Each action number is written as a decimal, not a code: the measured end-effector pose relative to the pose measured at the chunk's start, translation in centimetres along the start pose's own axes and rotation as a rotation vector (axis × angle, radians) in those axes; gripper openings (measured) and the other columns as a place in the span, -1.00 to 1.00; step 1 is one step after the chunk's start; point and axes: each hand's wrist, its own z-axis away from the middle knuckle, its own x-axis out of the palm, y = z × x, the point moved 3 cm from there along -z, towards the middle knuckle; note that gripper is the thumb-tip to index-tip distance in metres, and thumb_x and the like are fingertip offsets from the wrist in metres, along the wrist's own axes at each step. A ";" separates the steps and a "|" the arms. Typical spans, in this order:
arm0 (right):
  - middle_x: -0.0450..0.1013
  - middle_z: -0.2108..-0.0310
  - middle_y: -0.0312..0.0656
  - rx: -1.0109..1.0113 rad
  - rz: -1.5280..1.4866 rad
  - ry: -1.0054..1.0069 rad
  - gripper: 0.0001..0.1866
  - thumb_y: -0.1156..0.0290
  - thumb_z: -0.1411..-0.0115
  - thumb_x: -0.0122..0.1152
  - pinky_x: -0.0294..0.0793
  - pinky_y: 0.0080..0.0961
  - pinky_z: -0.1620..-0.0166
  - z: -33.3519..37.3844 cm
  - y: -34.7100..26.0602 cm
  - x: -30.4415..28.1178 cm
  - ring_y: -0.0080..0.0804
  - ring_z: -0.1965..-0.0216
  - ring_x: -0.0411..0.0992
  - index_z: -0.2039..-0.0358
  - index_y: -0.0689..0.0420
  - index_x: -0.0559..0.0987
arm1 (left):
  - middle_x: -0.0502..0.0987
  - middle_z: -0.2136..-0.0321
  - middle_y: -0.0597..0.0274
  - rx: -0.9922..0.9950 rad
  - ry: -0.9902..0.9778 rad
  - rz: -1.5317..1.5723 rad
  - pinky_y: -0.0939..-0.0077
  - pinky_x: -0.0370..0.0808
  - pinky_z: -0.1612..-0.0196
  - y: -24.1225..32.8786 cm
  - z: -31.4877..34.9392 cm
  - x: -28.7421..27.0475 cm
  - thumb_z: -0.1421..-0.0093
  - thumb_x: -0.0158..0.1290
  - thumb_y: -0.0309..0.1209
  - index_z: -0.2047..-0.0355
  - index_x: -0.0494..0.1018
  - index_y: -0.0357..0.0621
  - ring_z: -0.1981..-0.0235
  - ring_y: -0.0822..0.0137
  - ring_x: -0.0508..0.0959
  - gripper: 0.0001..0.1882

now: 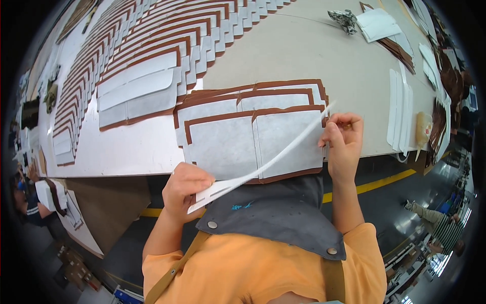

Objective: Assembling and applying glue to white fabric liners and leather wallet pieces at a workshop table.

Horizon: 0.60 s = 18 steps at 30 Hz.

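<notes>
White strip point(253, 175) runs aslant between the two hands, its long axis rising from the near left to the far right, bowed a little along the way. Its wide lower end is gripped in the left hand point(187, 185), pinched between thumb and fingers just off the near edge of the worktop point(283, 45), in front of the grey apron point(273, 210). The narrow upper end reaches up beside the fingertips of the right hand point(346, 142), whose fingers are curled in toward the thumb; whether they grip the strip or merely sit next to it, I cannot tell.

Beneath the strip as seen from above lies the front white panel with brown edging point(217, 139), its long side running left to right, so the strip crosses it at an angle rather than parallel. The left hand is nearer the panel's near left corner, the right hand is by its right edge. More edged panels point(276, 103) overlap behind it, away from the person.
</notes>
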 end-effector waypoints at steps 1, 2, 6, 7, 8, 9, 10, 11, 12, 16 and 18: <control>0.27 0.36 -0.15 -0.040 0.084 -0.004 -0.75 0.66 -0.05 -0.03 0.39 -0.68 0.47 -0.2 0.0 0.1 -0.62 0.54 0.27 0.26 0.20 0.20 | 0.47 0.52 0.15 -0.001 -0.003 0.019 0.58 0.34 0.50 0.1 0.1 -0.2 0.12 0.14 -0.59 0.41 0.32 -0.18 0.54 0.32 0.42 -0.74; 0.27 0.35 -0.16 -0.079 0.169 -0.007 -0.74 0.66 -0.05 -0.03 0.38 -0.69 0.45 -0.3 0.0 0.2 -0.62 0.53 0.28 0.25 0.20 0.20 | 0.47 0.52 0.15 0.008 -0.015 0.026 0.58 0.34 0.50 0.2 0.0 -0.4 0.12 0.14 -0.59 0.41 0.32 -0.18 0.54 0.32 0.42 -0.74; 0.26 0.36 -0.20 0.090 0.025 -0.076 -0.73 0.66 -0.04 -0.01 0.37 -0.68 0.41 -0.4 0.1 1.3 -0.62 0.51 0.28 0.26 0.19 0.19 | 0.48 0.52 0.13 0.057 -0.015 -0.002 0.58 0.36 0.49 0.6 -0.2 -0.8 0.09 0.11 -0.57 0.42 0.32 -0.18 0.53 0.32 0.43 -0.78; 0.27 0.42 -0.23 0.100 0.012 -0.058 -0.73 0.68 -0.04 -0.02 0.36 -0.68 0.41 -0.3 0.1 1.3 -0.62 0.50 0.28 0.27 0.19 0.19 | 0.48 0.52 0.13 0.050 -0.008 0.005 0.58 0.36 0.49 0.5 -0.2 -0.9 0.10 0.12 -0.57 0.43 0.32 -0.18 0.53 0.32 0.43 -0.78; 0.27 0.42 -0.23 0.095 0.012 -0.049 -0.73 0.68 -0.04 -0.02 0.36 -0.68 0.41 -0.2 0.0 1.1 -0.62 0.50 0.28 0.27 0.19 0.19 | 0.48 0.52 0.13 0.040 0.001 0.012 0.58 0.36 0.49 0.3 -0.2 -0.9 0.10 0.12 -0.56 0.44 0.32 -0.18 0.53 0.32 0.43 -0.79; 0.26 0.43 -0.24 0.083 0.023 -0.034 -0.74 0.68 -0.03 -0.02 0.35 -0.69 0.41 0.0 -0.2 1.1 -0.62 0.51 0.27 0.27 0.19 0.19 | 0.48 0.52 0.13 0.033 -0.009 0.028 0.58 0.35 0.50 0.2 -0.1 -1.0 0.09 0.10 -0.60 0.44 0.32 -0.18 0.54 0.32 0.43 -0.80; 0.26 0.44 -0.24 0.073 0.035 -0.022 -0.74 0.68 -0.03 -0.02 0.34 -0.69 0.42 0.2 -0.2 1.1 -0.62 0.52 0.27 0.28 0.19 0.20 | 0.48 0.52 0.13 0.032 -0.008 0.023 0.58 0.35 0.50 0.2 0.1 -0.9 0.09 0.10 -0.60 0.44 0.32 -0.18 0.54 0.32 0.43 -0.80; 0.25 0.44 -0.25 0.023 0.044 -0.047 -0.73 0.69 -0.02 -0.01 0.30 -0.72 0.40 0.4 -0.1 0.8 -0.63 0.50 0.25 0.29 0.19 0.20 | 0.47 0.53 0.12 -0.035 0.025 0.012 0.58 0.35 0.49 0.1 0.3 -0.9 0.09 0.08 -0.63 0.44 0.32 -0.19 0.54 0.32 0.43 -0.80; 0.25 0.44 -0.25 0.027 0.043 -0.050 -0.73 0.69 -0.02 -0.01 0.30 -0.72 0.40 0.9 -0.1 0.2 -0.63 0.50 0.25 0.29 0.19 0.20 | 0.47 0.54 0.12 -0.101 0.058 0.003 0.58 0.35 0.49 -0.1 0.6 -0.9 0.10 0.07 -0.66 0.45 0.32 -0.20 0.55 0.31 0.44 -0.80; 0.26 0.44 -0.25 -0.162 0.298 -0.106 -0.71 0.70 0.01 0.02 0.24 -0.76 0.37 3.3 0.1 -1.3 -0.64 0.46 0.23 0.28 0.19 0.22 | 0.38 0.51 0.17 -0.594 0.466 0.316 0.62 0.34 0.45 -1.1 3.8 0.4 0.05 0.04 -0.71 0.39 0.16 -0.17 0.49 0.39 0.42 -0.69; 0.26 0.45 -0.25 -0.224 0.358 -0.152 -0.72 0.70 0.02 0.03 0.22 -0.77 0.37 3.9 0.2 -1.7 -0.64 0.45 0.23 0.28 0.19 0.24 | 0.33 0.50 0.21 -0.640 0.400 0.352 0.66 0.35 0.41 -1.3 4.4 0.6 0.04 0.04 -0.70 0.38 0.09 -0.15 0.48 0.45 0.39 -0.64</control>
